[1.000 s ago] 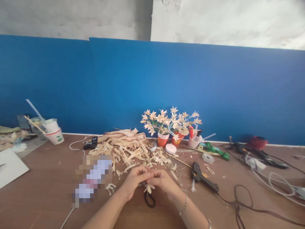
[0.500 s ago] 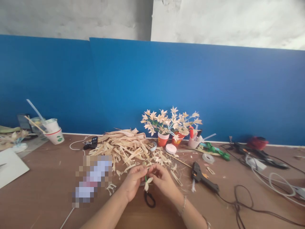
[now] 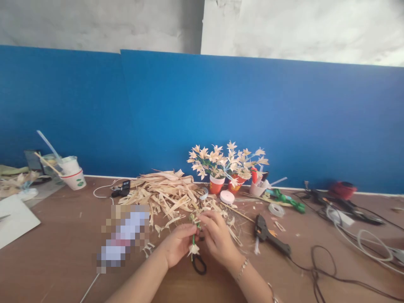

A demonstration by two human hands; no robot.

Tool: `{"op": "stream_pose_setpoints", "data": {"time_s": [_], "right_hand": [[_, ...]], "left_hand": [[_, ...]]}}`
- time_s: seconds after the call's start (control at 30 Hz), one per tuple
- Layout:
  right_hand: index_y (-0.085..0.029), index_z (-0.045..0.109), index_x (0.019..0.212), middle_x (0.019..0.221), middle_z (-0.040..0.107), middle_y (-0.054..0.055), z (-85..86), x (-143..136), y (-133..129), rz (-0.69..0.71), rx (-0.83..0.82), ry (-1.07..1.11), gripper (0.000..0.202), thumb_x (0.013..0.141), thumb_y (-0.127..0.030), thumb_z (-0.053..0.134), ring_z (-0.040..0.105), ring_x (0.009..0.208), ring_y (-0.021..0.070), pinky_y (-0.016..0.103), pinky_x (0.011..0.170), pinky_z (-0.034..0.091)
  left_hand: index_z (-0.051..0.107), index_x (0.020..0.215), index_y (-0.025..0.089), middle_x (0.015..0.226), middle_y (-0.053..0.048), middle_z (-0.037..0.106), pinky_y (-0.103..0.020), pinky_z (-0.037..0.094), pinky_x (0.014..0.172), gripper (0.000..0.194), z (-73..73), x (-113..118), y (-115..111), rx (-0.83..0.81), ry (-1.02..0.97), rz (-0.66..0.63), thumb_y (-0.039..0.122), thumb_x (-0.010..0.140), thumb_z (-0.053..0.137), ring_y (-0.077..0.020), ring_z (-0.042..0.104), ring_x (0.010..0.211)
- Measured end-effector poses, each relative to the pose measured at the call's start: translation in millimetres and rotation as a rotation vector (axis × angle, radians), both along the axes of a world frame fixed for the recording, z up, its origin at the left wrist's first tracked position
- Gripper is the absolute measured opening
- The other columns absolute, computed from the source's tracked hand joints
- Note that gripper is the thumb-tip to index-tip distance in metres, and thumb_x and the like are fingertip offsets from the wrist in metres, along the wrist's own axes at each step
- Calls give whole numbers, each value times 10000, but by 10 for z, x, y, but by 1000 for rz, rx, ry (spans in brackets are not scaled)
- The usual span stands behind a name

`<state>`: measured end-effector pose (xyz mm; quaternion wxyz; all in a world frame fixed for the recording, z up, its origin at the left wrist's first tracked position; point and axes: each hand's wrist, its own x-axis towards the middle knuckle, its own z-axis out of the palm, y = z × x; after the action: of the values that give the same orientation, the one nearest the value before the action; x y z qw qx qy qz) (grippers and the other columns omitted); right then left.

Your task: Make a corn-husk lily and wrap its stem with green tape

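Flower (image 3: 193, 250): pale, pointy, below left fingertips
Stem (image 3: 193, 240): green, thin, runs from fingers toward person, petals nearest
Left hand (image 3: 177, 246): pinches stem
Right hand (image 3: 218, 238): curled; can't tell if holding

And there on the left, a white cup (image 3: 74, 181) with a red band tilts on the brown counter (image 3: 63, 252), a pale straw (image 3: 49, 145) and thin stick (image 3: 47, 164) poking out! Nearer lies a white sheet (image 3: 17, 223), cut off by the view's edge. A small black device (image 3: 122, 189) sits beside a white cord (image 3: 97, 191). Far right, a blurred red object (image 3: 344, 190) rests near the blue panel (image 3: 221, 105), grey wall (image 3: 94, 25) rising behind!
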<state>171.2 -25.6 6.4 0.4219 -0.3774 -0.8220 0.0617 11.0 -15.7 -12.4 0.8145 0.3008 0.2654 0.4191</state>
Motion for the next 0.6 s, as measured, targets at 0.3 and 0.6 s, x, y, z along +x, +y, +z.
{"op": "stream_pose_setpoints", "data": {"time_s": [0.3, 0.6], "right_hand": [[-198, 615, 794, 840, 609, 54, 47, -4, 7, 73, -152, 59, 163, 846, -177, 463, 516, 805, 179, 335, 751, 412], [-150, 652, 686, 614, 612, 1, -36, -131, 41, 160, -953, 714, 230, 649, -372, 697, 531, 598, 122, 243, 619, 400]], "left_hand": [[548, 597, 140, 552, 26, 505, -209, 259, 482, 297, 25, -15, 29, -17, 196, 10, 394, 637, 699, -81, 435, 507], [658, 789, 172, 800, -19, 640, -270, 393, 741, 250, 111, -59, 126, 332, 509, 469, 352, 620, 701, -179, 552, 809]]}}
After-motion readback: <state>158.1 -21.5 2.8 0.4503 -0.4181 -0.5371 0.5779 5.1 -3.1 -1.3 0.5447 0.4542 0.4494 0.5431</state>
